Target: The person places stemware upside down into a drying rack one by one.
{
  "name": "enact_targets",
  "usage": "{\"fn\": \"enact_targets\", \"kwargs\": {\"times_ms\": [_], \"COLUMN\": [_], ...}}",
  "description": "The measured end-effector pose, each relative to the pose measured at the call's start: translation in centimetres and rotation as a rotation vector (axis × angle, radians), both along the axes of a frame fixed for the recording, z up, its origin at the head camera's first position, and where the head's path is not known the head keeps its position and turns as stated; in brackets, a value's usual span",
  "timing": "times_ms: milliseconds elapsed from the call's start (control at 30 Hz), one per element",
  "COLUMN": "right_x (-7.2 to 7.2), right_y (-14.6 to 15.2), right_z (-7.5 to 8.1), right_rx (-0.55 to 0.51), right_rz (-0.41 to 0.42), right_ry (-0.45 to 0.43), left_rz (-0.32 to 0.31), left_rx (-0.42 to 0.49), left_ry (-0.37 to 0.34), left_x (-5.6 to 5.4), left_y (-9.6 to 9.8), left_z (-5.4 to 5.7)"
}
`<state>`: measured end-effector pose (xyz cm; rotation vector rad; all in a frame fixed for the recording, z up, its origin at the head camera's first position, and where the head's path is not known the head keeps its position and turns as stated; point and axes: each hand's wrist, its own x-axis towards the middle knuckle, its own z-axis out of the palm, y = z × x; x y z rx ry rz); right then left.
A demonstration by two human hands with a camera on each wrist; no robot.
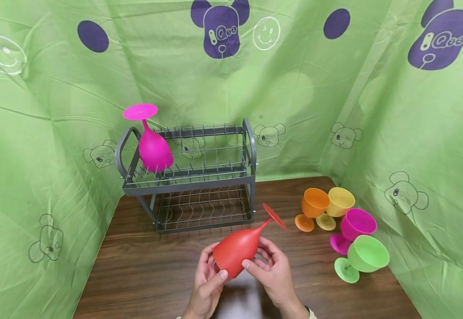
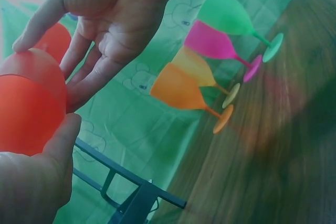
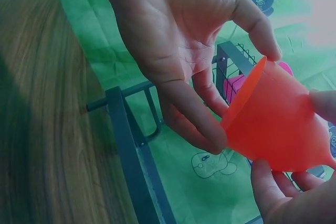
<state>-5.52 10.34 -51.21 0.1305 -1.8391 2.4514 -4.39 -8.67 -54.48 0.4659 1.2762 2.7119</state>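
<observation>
Crinkly green fabric backdrop says "Qee" on its purple bear heads along the frame's top, and lower centre there's a smooth, matte red plastic-looking goblet, tilted stem-up toward the right, left hand pinching its rim, right hand gripping the bowl nearer the stem.

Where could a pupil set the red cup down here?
Bare table lies left of the left hand and between the rack and orange cup. The rack's upper tier looks free right of the upturned pink cup. Crowded: right, where four cups cluster.
</observation>
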Motion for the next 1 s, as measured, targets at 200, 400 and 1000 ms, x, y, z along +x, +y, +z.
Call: {"fn": "enact_targets", "kwargs": {"times_ms": [200,400,1000], "right_x": [-0.4,-1.0,-4.1], "right_y": [-0.2,-0.4,0.4], "right_z": [0.4,1.1,6.8], "right_rx": [0.005,0.018,0.236], "right_rz": [0.026,0.064,0.106], "right_ry": [0.009,0.040,0.272], "left_rz": [-0.009,0.006,0.571], "left_rx": [-0.008,-0.019,-0.533], "left_ry": [-0.012,0.006,-0.104], "left_x": [-0.1,-0.3,-2.7], "left_y": [-0.5,-0.9,-5.8], "left_z": [0.2,0.4,-0.9]}}
